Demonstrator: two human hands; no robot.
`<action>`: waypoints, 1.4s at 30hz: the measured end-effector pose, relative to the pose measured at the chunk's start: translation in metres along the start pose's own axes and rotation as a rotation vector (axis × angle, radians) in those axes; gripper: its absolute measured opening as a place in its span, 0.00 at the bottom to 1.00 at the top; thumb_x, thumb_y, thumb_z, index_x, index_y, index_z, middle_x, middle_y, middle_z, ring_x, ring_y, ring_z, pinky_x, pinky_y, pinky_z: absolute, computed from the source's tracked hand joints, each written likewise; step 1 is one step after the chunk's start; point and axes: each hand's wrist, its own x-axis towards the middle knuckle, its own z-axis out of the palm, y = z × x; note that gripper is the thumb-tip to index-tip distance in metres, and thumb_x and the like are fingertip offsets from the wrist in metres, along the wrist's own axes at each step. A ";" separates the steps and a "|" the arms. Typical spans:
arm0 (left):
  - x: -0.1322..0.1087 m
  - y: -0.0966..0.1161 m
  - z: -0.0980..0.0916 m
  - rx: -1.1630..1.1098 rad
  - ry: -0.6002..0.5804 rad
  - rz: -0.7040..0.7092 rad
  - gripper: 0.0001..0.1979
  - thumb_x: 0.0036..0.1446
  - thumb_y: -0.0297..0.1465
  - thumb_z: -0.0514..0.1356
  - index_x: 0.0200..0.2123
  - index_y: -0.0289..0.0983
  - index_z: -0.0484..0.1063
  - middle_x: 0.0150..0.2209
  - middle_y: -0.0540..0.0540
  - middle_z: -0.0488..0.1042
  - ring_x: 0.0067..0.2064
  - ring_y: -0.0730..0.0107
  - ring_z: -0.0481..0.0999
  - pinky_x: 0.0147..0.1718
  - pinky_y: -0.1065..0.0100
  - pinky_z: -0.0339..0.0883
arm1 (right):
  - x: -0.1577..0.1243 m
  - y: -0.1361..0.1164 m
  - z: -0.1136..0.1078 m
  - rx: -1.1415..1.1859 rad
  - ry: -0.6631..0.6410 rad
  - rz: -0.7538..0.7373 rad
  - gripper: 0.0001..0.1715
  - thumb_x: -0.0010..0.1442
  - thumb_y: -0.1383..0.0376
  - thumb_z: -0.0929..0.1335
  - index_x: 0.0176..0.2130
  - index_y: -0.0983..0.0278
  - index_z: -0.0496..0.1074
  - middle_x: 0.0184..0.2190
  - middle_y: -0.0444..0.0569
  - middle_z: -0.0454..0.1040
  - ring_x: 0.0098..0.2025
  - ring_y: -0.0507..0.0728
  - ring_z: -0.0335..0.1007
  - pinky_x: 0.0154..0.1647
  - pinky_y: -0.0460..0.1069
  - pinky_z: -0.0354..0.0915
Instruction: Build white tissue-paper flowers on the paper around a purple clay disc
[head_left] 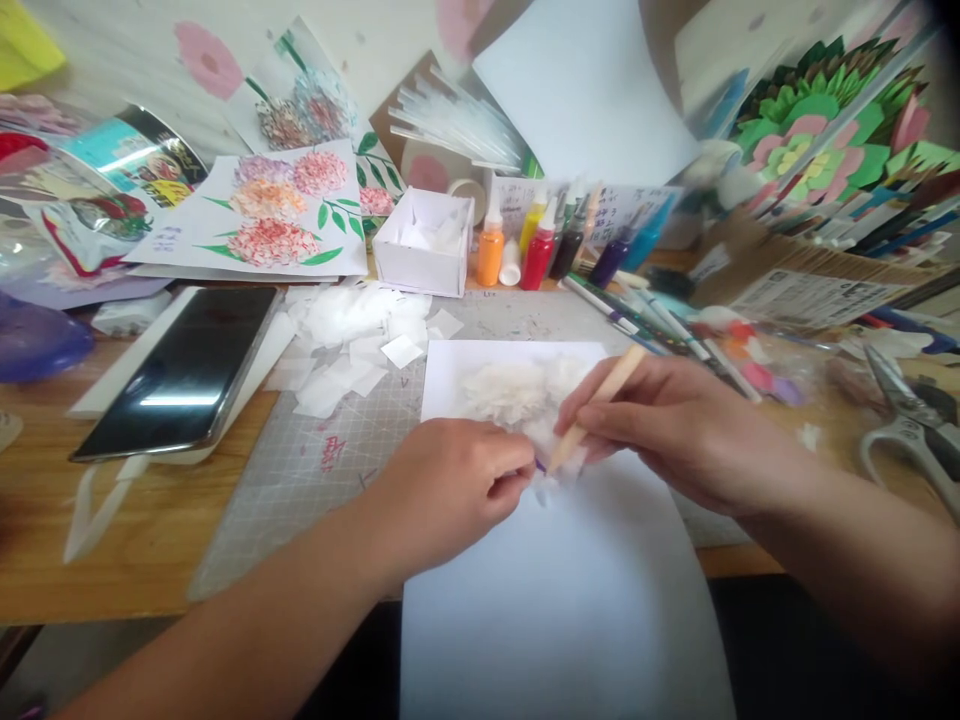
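Note:
A white sheet of paper (555, 600) runs from the cutting mat over the table's front edge. On its upper part sit pale, ruffled paper flowers (495, 388), partly covered by my hands. My right hand (660, 420) is closed around a light wooden stick (604, 405), which slants down with its lower end at the white tufts. Beside that end, my left hand (461, 485) rests low over the sheet, thumb and fingers pinched together. A small dark purple bit shows at its fingertips, too blurred to name. Loose white tissue squares (360, 335) lie to the left.
A phone (187, 370) lies on the left, near a flower picture (289, 210). At the back stand a small white box (424, 245) and several paint bottles, including a red bottle (538, 250). Scissors (911, 430) and a cardboard box of brushes (810, 275) are right.

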 end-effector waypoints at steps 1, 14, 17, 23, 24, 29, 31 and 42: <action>0.000 -0.001 0.000 0.015 -0.014 0.018 0.08 0.57 0.26 0.54 0.26 0.38 0.69 0.25 0.54 0.70 0.28 0.75 0.67 0.28 0.70 0.53 | 0.001 0.000 0.003 -0.015 -0.004 0.019 0.07 0.56 0.64 0.71 0.31 0.68 0.75 0.27 0.49 0.79 0.29 0.53 0.76 0.30 0.45 0.71; -0.005 0.002 -0.008 -0.178 0.045 -0.056 0.07 0.53 0.22 0.55 0.29 0.39 0.69 0.27 0.55 0.70 0.28 0.76 0.67 0.29 0.71 0.58 | 0.006 0.003 0.011 -0.323 0.016 0.005 0.06 0.56 0.65 0.68 0.28 0.65 0.73 0.25 0.46 0.76 0.27 0.52 0.71 0.29 0.47 0.68; -0.003 0.003 -0.009 -0.202 0.141 -0.121 0.06 0.55 0.25 0.56 0.36 0.41 0.70 0.33 0.53 0.72 0.33 0.73 0.69 0.33 0.70 0.60 | 0.005 0.001 0.011 -0.247 0.002 0.010 0.08 0.55 0.62 0.70 0.28 0.65 0.73 0.25 0.46 0.76 0.27 0.52 0.72 0.28 0.46 0.69; 0.000 0.004 -0.007 -0.345 0.083 -0.180 0.14 0.59 0.26 0.55 0.47 0.46 0.65 0.38 0.53 0.73 0.37 0.71 0.71 0.36 0.68 0.62 | 0.005 -0.002 0.010 -0.176 0.005 -0.008 0.11 0.53 0.58 0.71 0.27 0.64 0.72 0.25 0.46 0.77 0.26 0.52 0.73 0.28 0.46 0.70; 0.001 0.004 -0.006 -0.353 0.077 -0.186 0.14 0.59 0.27 0.55 0.47 0.46 0.65 0.38 0.52 0.74 0.37 0.70 0.72 0.36 0.68 0.62 | 0.005 -0.001 0.010 -0.189 0.013 -0.004 0.12 0.53 0.58 0.71 0.27 0.64 0.72 0.25 0.46 0.77 0.26 0.53 0.73 0.28 0.47 0.70; 0.004 0.002 -0.002 -0.333 0.100 -0.243 0.12 0.59 0.29 0.56 0.47 0.46 0.66 0.37 0.52 0.75 0.38 0.68 0.73 0.33 0.68 0.60 | 0.005 0.002 0.013 -0.265 0.092 0.015 0.09 0.54 0.61 0.70 0.29 0.65 0.72 0.24 0.46 0.76 0.26 0.52 0.73 0.26 0.46 0.68; 0.005 0.002 -0.001 -0.321 0.099 -0.249 0.11 0.59 0.29 0.56 0.46 0.45 0.66 0.35 0.52 0.75 0.37 0.68 0.73 0.32 0.68 0.60 | 0.005 0.003 0.013 -0.277 0.110 0.007 0.08 0.54 0.62 0.70 0.29 0.65 0.72 0.24 0.45 0.75 0.25 0.52 0.72 0.26 0.45 0.67; 0.006 0.001 -0.002 -0.455 0.162 -0.317 0.04 0.58 0.29 0.55 0.39 0.41 0.65 0.28 0.54 0.73 0.28 0.74 0.69 0.26 0.72 0.60 | -0.002 0.003 0.003 -0.248 0.196 -0.291 0.10 0.53 0.62 0.73 0.25 0.63 0.72 0.31 0.44 0.76 0.30 0.52 0.73 0.31 0.46 0.68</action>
